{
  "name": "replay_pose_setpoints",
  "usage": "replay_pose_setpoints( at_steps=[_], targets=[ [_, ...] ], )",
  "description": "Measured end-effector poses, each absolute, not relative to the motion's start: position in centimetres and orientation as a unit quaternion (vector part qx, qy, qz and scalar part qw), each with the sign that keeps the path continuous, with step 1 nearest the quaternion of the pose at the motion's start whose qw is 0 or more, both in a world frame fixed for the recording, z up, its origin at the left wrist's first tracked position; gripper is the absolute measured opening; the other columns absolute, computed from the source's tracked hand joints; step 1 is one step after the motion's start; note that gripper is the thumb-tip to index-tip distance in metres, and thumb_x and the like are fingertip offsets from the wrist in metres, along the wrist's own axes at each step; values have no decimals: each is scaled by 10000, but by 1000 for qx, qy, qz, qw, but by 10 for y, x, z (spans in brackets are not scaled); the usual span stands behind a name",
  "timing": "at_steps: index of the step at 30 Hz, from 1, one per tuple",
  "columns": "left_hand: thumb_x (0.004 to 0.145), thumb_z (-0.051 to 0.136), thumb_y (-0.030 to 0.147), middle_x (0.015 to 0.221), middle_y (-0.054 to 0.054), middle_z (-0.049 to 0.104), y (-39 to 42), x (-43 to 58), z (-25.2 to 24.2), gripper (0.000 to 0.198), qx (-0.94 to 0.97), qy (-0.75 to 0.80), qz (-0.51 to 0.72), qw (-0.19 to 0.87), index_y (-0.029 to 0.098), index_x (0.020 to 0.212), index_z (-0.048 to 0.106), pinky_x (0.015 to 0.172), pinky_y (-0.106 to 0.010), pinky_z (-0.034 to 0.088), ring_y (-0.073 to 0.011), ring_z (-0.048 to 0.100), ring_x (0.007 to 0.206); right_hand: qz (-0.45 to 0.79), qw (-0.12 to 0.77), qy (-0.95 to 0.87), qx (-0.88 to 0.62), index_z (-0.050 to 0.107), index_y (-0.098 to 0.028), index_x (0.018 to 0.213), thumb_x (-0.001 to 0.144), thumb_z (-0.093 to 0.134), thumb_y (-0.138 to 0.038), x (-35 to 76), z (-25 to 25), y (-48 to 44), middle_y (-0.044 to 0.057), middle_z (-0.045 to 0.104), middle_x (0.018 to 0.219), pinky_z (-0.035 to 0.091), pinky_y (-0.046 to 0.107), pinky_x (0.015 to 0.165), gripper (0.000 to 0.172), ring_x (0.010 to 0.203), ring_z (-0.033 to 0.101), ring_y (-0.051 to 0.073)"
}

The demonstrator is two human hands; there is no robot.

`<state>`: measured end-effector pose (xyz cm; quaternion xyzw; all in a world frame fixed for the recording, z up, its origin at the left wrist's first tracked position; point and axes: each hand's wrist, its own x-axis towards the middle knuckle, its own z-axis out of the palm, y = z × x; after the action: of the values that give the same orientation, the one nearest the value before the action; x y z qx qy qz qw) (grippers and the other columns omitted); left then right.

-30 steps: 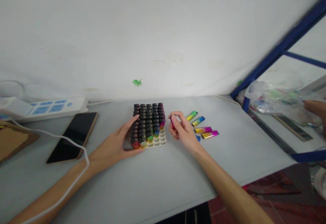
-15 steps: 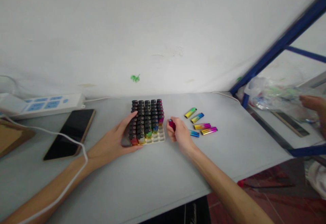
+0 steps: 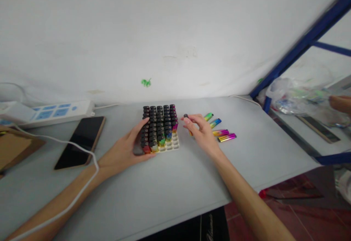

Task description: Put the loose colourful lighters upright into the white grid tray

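Observation:
Rows of black-topped lighters [image 3: 157, 126] stand upright in a white tray with holes [image 3: 173, 144]; bare holes show at its front right corner. My left hand [image 3: 131, 144] is wrapped round the tray's left side, thumb at the front and fingers against the lighters at the back. Just right of the tray, my right hand [image 3: 201, 129] pinches a lighter [image 3: 186, 116], its black top up and most of its body hidden by the fingers. Beyond that hand lie several shiny two-coloured lighter bodies [image 3: 227, 137], partly covered by it.
On the left lie a dark phone [image 3: 79, 142], a white power strip [image 3: 63, 113] and a brown cardboard piece [image 3: 22, 146]. A white cable [image 3: 91, 153] crosses over my left forearm. At right stand a blue metal frame [image 3: 298, 47], plastic bags [image 3: 293, 95] and another person's hand [image 3: 340, 104].
My right hand has turned and shifted slightly up and right, with the lighter's top now higher. A blue-ended lighter body beside it no longer shows. My left hand keeps its hold on the tray.

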<state>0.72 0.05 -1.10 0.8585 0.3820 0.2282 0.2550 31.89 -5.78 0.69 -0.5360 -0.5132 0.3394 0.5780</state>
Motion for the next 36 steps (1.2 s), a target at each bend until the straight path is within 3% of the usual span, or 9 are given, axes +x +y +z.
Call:
replay_pose_setpoints(
  at_steps=[3, 5, 8, 14, 23, 28, 36],
  targets=[
    [849, 851, 816, 1829, -76, 505, 1, 8, -10, 1249, 858, 388, 224, 252, 431, 1843, 201, 1312, -670, 521, -475, 609, 1570, 316, 565, -521, -556, 775, -219, 960, 961, 790, -739, 320, 6, -58, -8, 647, 772, 527, 290, 655, 521, 732, 610, 170],
    [825, 864, 829, 1818, -77, 520, 1, 8, -9, 1268, 858, 386, 225, 252, 449, 1837, 201, 1302, -669, 536, -475, 611, 1569, 318, 550, -536, -557, 742, -216, 908, 998, 773, -695, 319, 7, -59, -21, 674, 711, 495, 281, 639, 488, 660, 597, 154],
    [838, 856, 815, 1811, -77, 532, 1, 8, -8, 1245, 858, 389, 225, 249, 442, 1833, 208, 1287, -674, 550, -478, 620, 1559, 290, 514, -570, -571, 742, -216, 902, 1020, 789, -636, 316, 9, -62, 17, 804, 794, 516, 274, 664, 438, 670, 667, 159],
    [826, 869, 797, 1824, -57, 514, 1, 7, -7, 1258, 862, 388, 221, 239, 454, 1830, 193, 1284, -671, 551, -477, 641, 1539, 165, 416, -645, -620, 746, -213, 862, 1032, 866, -438, 313, 9, -62, 19, 829, 792, 503, 249, 670, 306, 679, 728, 166],
    [855, 838, 822, 1830, -61, 505, 2, 8, -10, 1233, 863, 380, 229, 241, 445, 1834, 190, 1296, -682, 533, -475, 638, 1541, 110, 229, -736, -627, 750, -208, 1111, 1142, 735, -338, 302, 19, -63, 81, 861, 964, 459, 263, 686, 135, 782, 784, 200],
    [801, 849, 866, 1807, -48, 537, 3, 8, -13, 1285, 859, 383, 233, 247, 450, 1835, 208, 1297, -659, 545, -481, 641, 1534, 91, 197, -748, -628, 730, -189, 1155, 1172, 677, -315, 299, 22, -69, 116, 835, 1018, 512, 285, 752, 138, 878, 788, 229],
    [859, 825, 827, 1832, -119, 495, 2, 9, -6, 1246, 861, 392, 215, 241, 381, 1840, 199, 1302, -680, 524, -486, 602, 1572, 84, 158, -755, -631, 759, -177, 1138, 1186, 632, -365, 297, 22, -70, 138, 792, 1056, 562, 334, 853, 231, 980, 773, 263]
  ],
)
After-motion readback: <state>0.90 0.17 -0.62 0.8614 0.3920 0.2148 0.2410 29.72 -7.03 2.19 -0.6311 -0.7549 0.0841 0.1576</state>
